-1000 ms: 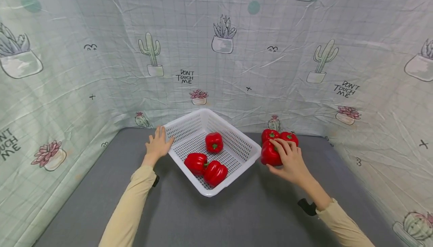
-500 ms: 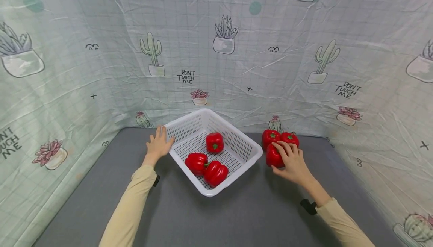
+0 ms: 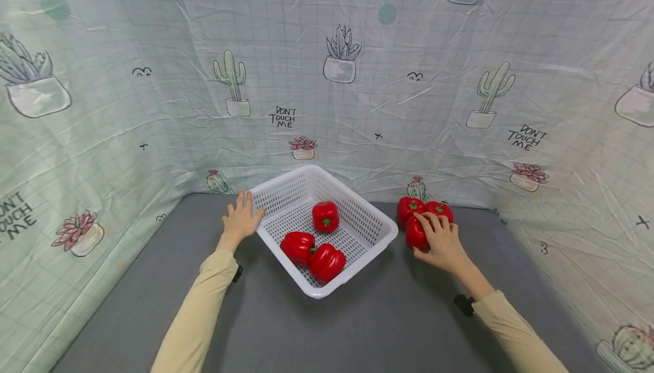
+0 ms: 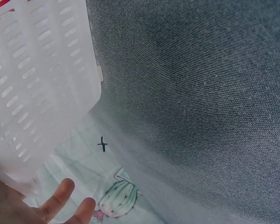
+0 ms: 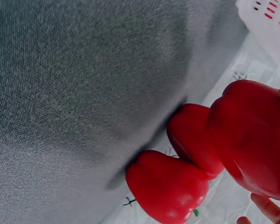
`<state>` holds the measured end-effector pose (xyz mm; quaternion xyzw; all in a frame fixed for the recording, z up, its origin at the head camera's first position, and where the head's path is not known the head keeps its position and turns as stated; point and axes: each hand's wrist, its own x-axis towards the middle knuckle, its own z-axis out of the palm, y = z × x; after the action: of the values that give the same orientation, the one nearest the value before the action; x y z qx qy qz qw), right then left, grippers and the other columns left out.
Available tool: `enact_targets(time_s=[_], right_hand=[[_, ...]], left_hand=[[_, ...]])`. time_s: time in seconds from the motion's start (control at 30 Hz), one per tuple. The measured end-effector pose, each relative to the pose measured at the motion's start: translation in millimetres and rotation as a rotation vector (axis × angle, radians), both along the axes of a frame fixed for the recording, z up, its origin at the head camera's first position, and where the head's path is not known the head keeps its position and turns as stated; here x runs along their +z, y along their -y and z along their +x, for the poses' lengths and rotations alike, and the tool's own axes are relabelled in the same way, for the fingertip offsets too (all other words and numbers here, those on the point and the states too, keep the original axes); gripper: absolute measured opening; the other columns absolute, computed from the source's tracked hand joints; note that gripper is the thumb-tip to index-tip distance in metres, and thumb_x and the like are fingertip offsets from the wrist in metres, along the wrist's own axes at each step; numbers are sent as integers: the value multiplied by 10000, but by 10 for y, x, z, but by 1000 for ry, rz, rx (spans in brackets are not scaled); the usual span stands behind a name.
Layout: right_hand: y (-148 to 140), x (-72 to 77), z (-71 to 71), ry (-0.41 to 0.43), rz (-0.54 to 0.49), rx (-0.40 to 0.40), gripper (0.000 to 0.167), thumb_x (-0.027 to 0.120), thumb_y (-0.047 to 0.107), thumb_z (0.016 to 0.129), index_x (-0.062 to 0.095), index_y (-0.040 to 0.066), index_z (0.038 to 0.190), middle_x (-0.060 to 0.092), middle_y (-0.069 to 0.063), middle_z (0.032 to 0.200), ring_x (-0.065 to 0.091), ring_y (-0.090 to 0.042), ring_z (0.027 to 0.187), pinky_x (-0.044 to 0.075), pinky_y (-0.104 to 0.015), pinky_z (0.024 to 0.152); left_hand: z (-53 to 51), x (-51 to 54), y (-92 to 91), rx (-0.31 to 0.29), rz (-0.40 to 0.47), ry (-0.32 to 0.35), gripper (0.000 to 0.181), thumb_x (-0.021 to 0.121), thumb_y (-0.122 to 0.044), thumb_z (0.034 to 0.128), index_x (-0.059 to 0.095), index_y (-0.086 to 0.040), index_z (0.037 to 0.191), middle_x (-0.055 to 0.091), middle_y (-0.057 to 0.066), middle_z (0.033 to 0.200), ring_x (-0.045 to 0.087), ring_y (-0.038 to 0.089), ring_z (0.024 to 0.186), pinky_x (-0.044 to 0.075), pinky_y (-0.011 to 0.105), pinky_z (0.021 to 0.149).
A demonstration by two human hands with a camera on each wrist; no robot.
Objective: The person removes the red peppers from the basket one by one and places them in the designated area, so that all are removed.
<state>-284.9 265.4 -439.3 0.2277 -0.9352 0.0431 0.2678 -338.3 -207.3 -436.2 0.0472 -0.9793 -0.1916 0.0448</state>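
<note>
Spread fingers of my left hand (image 3: 240, 222) touch the left corner of a white perforated basket (image 3: 375, 251). In the left wrist view, the left hand (image 4: 60, 207) shows fingertips beside the basket wall (image 4: 32, 84). Thumb and fingers of my right hand (image 3: 441, 242) grip a red bell pepper (image 3: 416, 234), right of the basket. Just behind it are two more red peppers (image 3: 407, 208) (image 3: 443, 209). The right wrist view shows the held pepper (image 5: 252, 135) large, partly covering one behind; whether it touches the table cannot be told.
Inside the basket lie three red peppers: one (image 3: 325, 217) towards the back and two (image 3: 297, 247) (image 3: 327, 262) side by side nearer the front. A grey cloth-covered table (image 3: 317, 339) extends around the basket. Behind and at both sides hangs a cactus-print curtain (image 3: 357, 106).
My right hand and the pepper in its grip have moved slightly right, away from the basket. The left hand stays at the basket's corner. The head view has shifted a little.
</note>
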Motion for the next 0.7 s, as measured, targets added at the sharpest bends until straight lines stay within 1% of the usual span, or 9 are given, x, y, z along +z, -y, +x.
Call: enact_targets(time_s=[0.2, 0.37, 0.7], right_hand=[[-21, -21, -58, 65, 22, -15, 774, 763, 313, 584, 430, 68, 1238, 449, -180, 1180, 396, -356, 1001, 354, -537, 694], [-27, -45, -90, 96, 33, -28, 761, 756, 313, 600, 436, 63, 1244, 441, -183, 1185, 401, -355, 1004, 350, -531, 695], [-30, -103, -147, 92, 65, -27, 757, 735, 340, 630, 432, 81, 1273, 460, -172, 1178, 414, -343, 1005, 341, -533, 715]], left_hand=[[14, 3, -7, 0, 4, -1, 719, 345, -424, 917, 70, 1, 1427, 17, 204, 1492, 113, 525, 1282, 167, 698, 948], [17, 2, -9, 4, 0, -1, 717, 341, -422, 918, 70, 4, 1426, 17, 204, 1492, 119, 525, 1280, 170, 695, 949], [27, 22, -3, -7, 3, 15, 718, 331, -426, 920, 55, 0, 1428, 3, 205, 1492, 92, 532, 1286, 151, 705, 948]])
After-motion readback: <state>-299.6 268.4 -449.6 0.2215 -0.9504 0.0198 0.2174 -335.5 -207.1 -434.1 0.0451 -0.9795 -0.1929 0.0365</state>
